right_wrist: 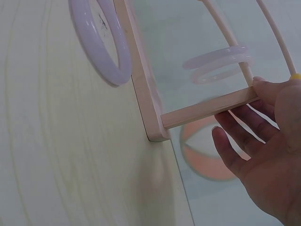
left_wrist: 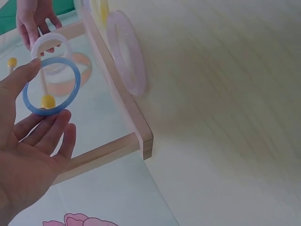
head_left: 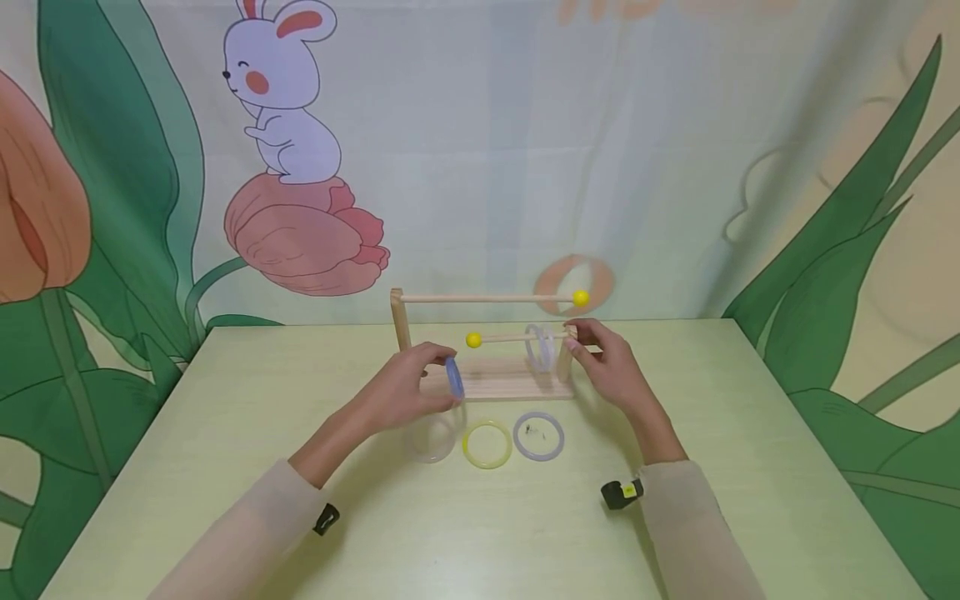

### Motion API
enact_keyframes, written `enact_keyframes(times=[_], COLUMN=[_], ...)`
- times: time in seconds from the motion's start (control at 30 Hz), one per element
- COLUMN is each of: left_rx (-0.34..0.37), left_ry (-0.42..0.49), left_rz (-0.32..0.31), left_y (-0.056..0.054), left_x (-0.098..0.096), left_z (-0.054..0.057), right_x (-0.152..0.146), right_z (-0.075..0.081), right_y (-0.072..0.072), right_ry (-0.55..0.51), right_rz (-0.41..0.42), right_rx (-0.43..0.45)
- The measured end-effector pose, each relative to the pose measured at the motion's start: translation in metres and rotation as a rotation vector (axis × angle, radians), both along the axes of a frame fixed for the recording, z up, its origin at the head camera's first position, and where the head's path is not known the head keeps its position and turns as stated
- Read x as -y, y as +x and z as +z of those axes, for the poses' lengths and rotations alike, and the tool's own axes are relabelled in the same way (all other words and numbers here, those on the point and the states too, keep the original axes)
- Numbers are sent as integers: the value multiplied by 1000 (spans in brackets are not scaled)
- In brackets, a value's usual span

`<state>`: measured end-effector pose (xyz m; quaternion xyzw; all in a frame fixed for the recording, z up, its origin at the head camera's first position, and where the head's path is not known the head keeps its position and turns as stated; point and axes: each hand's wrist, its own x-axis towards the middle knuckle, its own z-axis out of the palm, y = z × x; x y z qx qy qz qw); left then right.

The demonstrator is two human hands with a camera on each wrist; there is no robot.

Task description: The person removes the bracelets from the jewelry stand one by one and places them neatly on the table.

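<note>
My left hand point(head_left: 408, 387) pinches a blue ring point(head_left: 455, 379) between thumb and fingers, in front of a wooden stand point(head_left: 517, 385). In the left wrist view the yellow ball point(left_wrist: 48, 101) on the tip of the lower rod shows through this ring. My right hand point(head_left: 611, 367) grips the top of the stand's short right post point(right_wrist: 207, 108), thumb on one side and fingers on the other. On the lower rod point(head_left: 504, 338), close to that post, hang a lavender ring point(right_wrist: 211, 57) and a whitish ring point(right_wrist: 195, 77).
In front of the stand, a pale pink ring point(head_left: 432, 461), a yellow ring point(head_left: 487, 466) and a lavender ring point(head_left: 538, 457) lie in a row on the table point(head_left: 480, 533). A higher rod point(head_left: 480, 298) with a yellow ball point(head_left: 581, 298) extends from the tall left post point(head_left: 401, 321).
</note>
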<state>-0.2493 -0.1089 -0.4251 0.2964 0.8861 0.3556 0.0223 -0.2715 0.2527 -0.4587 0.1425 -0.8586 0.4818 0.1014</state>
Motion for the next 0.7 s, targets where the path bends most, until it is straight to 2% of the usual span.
enact_keyframes(times=[0.1, 0.4, 0.7], left_rx=[6, 111, 163], left_ry=[-1, 8, 42], left_rz=[-21, -123, -177], left_y=[4, 18, 44], left_x=[6, 22, 31], left_z=[-2, -9, -19], right_x=[1, 1, 0], right_z=[0, 0, 1], right_y=[1, 1, 1], right_ry=[-3, -7, -16], right_rz=[-2, -6, -6], right_rx=[4, 5, 18])
